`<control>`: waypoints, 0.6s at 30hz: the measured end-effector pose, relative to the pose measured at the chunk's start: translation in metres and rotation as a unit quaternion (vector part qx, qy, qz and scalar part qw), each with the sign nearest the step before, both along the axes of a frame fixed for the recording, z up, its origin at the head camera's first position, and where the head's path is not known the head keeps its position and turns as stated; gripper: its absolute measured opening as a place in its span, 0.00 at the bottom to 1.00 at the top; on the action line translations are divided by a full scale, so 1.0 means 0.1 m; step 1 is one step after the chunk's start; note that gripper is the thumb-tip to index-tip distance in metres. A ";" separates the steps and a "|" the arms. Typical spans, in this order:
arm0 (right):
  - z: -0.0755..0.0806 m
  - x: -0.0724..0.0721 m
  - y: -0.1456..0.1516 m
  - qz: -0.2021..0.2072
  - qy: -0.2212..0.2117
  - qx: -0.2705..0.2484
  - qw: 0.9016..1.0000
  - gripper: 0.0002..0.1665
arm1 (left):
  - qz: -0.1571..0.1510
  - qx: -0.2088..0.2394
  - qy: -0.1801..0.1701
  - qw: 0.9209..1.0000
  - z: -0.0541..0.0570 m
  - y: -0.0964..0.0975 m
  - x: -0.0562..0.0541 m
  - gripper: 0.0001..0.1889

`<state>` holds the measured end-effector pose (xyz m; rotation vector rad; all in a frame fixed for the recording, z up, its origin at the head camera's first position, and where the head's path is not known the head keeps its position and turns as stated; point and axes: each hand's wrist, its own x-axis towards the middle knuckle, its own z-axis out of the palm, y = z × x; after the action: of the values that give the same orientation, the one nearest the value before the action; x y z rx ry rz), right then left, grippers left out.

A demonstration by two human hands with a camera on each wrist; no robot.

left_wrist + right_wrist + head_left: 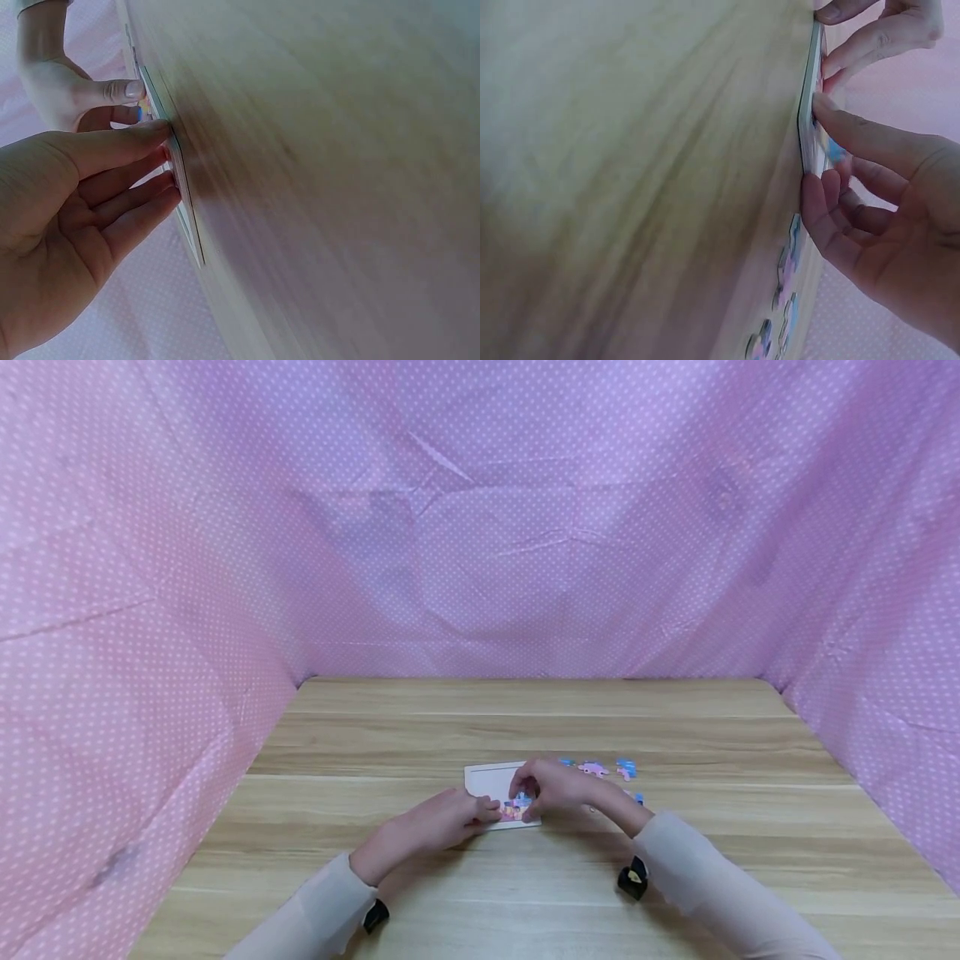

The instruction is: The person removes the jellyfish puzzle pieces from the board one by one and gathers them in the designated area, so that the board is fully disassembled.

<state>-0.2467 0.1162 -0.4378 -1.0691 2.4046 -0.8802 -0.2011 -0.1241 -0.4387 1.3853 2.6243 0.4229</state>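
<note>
A white puzzle tray (486, 782) lies on the wooden table, with joined, colourful jigsaw pieces (512, 813) in its near right part. My left hand (448, 818) holds the tray at its near edge, thumb against the rim and fingertips on the pieces or the rim. Over the tray's right side arches my right hand (557, 785), its thumb and fingers bent around a blue jigsaw piece (835, 151). That piece looks tilted in the right wrist view, and the fingers partly hide it. The right thumb touches the tray's near edge.
Several loose jigsaw pieces lie right of the tray, among them a pink one (594, 768) and a blue one (626, 767). Another blue piece (638, 797) is partly behind the right forearm. Pink dotted cloth (480, 568) surrounds the wooden table (375, 727).
</note>
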 end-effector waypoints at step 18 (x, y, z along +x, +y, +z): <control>-0.01 -0.07 0.21 -0.012 -0.027 -0.068 0.997 0.07 | -0.001 -0.002 0.007 1.000 -0.02 -0.01 0.00 0.15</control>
<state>-0.2538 0.1370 -0.4383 -1.0509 2.3463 -1.0799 -0.2009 -0.1246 -0.4408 1.3943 2.6331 0.4082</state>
